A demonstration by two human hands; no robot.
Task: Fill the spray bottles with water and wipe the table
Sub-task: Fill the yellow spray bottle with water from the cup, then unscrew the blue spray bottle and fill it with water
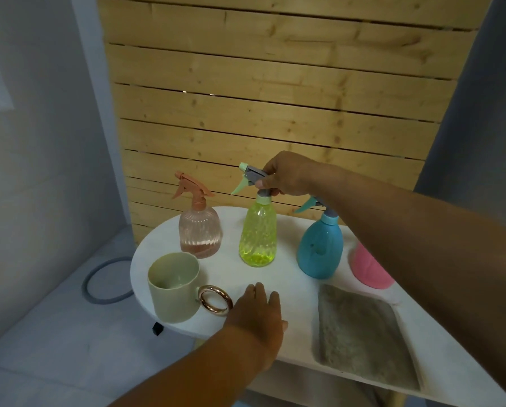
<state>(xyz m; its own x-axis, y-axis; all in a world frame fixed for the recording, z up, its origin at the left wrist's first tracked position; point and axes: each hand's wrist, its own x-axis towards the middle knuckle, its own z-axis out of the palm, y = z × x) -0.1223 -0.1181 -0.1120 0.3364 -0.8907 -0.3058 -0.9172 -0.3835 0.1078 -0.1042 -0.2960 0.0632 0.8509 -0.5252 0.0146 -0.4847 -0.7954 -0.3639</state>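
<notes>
Presently on the white surface: four spray bottles in a row, a mug, a cloth.

Green spray bottle: translucent thin plastic, upright mid-row, a little liquid at the base; likely light and easily tipped. The right hand holds its grey-and-mint trigger head, fingers curled round it. The stiff neck collar looks the surer hold for unscrewing; the body would dent if squeezed.

Pink ribbed bottle: left of it, partly filled.

Blue bottle: opaque, contents cannot be told. Pink bottle: largely hidden by the right forearm.

Mug: pale green, gold ring handle, probably ceramic, fragile; contents unclear.

Cloth: grey, soft, lying flat at the near right.

Left hand: fingers straight, holding nothing, beside the mug handle.
</notes>
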